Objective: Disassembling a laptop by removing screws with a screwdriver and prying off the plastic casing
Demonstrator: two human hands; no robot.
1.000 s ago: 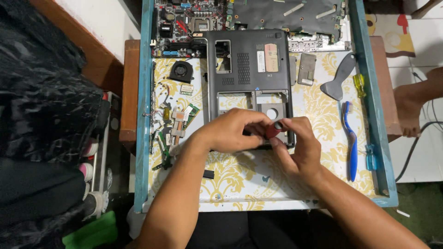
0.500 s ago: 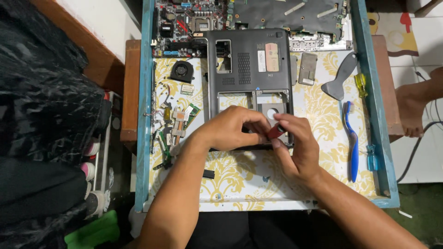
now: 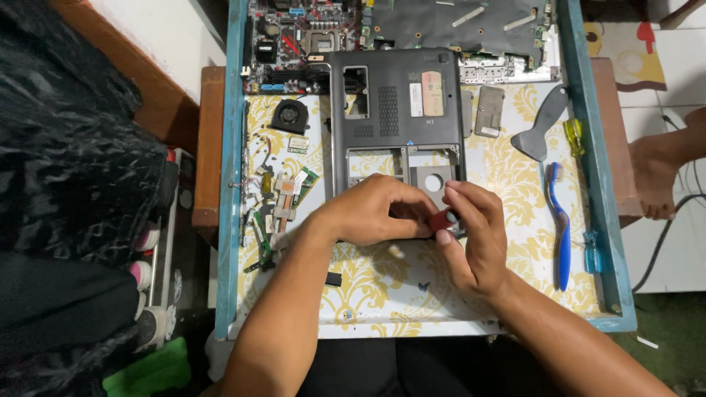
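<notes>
Small red part (image 3: pixel 440 219) at frame centre, pinched in the right hand (image 3: pixel 474 235); left hand (image 3: pixel 375 211) curled closed on the grey laptop base (image 3: pixel 397 110). Base stripped: covers off, fan (image 3: pixel 290 115) and circuit boards (image 3: pixel 294 33) out. Reassembly appears outstanding. Yellow-patterned table (image 3: pixel 515 257), blue-edged; tiled floor right.

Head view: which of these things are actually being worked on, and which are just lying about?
In hand:
laptop base
red part
left hand
right hand

Lying about:
fan
toothbrush
scraper
motherboard
small plate
</notes>
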